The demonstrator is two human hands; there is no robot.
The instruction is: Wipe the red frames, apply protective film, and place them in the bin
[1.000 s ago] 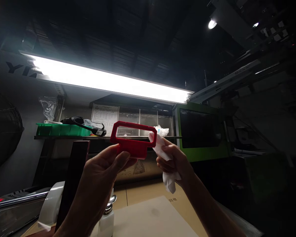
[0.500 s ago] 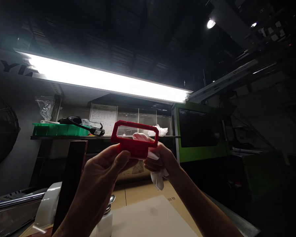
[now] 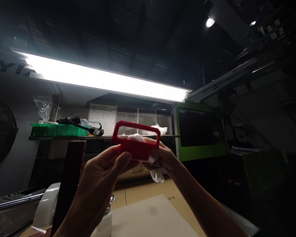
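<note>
Flanking the red frame [image 3: 137, 141]: green tray [image 3: 56, 130], green machine [image 3: 199, 131] behind.

The room is dark under a black ceiling. A long fluorescent tube light [image 3: 105, 80] glows across the left and middle, and a small round ceiling lamp [image 3: 210, 22] shines far right. Below the tube a dark shelf [image 3: 64, 138] carries a green tray [image 3: 55, 129] (a clear plastic bag hangs above it). A printed sheet [image 3: 102, 115] hangs behind. A green machine [image 3: 199, 131] stands right; the pale bench [image 3: 152, 214] lies near.
</note>
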